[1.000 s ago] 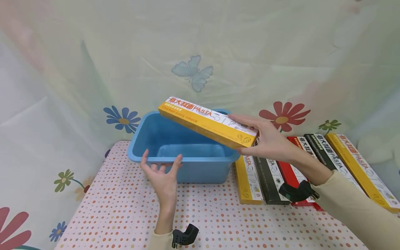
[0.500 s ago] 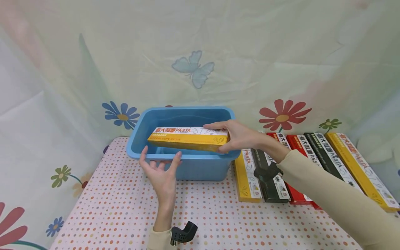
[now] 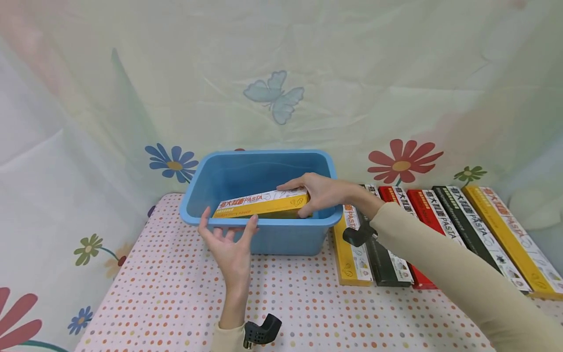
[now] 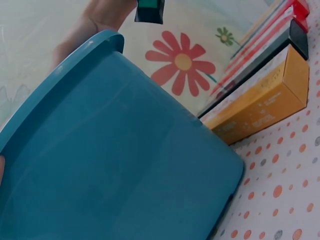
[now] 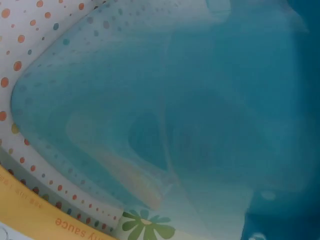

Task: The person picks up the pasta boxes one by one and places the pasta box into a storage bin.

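In the head view, my right hand (image 3: 323, 193) grips the right end of a yellow and white pasta box (image 3: 264, 204). The box lies low inside the blue plastic bin (image 3: 286, 239), slightly slanted, its lower edge hidden behind the front rim. My left hand (image 3: 230, 256) holds the bin's front rim, with thumb and index finger over it and the other fingers beneath. In the left wrist view, the bin's wall (image 4: 115, 140) fills most of the picture. The right wrist view is mostly a blurred blue surface; the held box cannot be made out there for certain.
Right of the bin, several pasta boxes lie side by side on the dotted tablecloth (image 3: 299, 313): a yellow one (image 3: 347, 259) nearest the bin, then black (image 3: 382, 266), red (image 3: 426, 215) and others. A floral curtain (image 3: 396, 107) hangs behind.
My right hand has brought the pasta box down and left into the bin, levelling it and then tipping its left end lower. My left hand has stayed on the rim.
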Demonstrator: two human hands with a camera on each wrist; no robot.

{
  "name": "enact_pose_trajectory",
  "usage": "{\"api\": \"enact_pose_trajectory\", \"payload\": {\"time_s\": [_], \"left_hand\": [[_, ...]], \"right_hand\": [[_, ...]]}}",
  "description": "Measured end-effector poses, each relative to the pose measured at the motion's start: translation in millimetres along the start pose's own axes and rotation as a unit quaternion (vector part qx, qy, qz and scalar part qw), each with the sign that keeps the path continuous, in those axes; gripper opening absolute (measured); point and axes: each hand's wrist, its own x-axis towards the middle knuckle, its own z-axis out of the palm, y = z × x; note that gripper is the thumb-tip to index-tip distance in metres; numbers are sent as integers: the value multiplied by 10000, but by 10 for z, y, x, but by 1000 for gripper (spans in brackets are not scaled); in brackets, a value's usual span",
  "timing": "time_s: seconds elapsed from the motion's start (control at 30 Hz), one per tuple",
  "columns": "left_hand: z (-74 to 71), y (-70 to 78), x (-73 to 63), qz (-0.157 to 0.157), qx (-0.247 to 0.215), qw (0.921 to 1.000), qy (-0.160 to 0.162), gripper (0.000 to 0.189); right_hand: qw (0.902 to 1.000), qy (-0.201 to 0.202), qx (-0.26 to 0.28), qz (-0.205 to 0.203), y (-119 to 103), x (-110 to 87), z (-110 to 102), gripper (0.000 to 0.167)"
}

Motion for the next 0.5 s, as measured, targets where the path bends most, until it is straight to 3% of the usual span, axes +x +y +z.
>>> {"api": "enact_pose_trajectory", "payload": {"time_s": [0.5], "left_hand": [[-5, -19, -6, -9, -25, 10000, 43, 94]], "right_hand": [[9991, -401, -133, -54, 49, 153, 44, 73]]}}
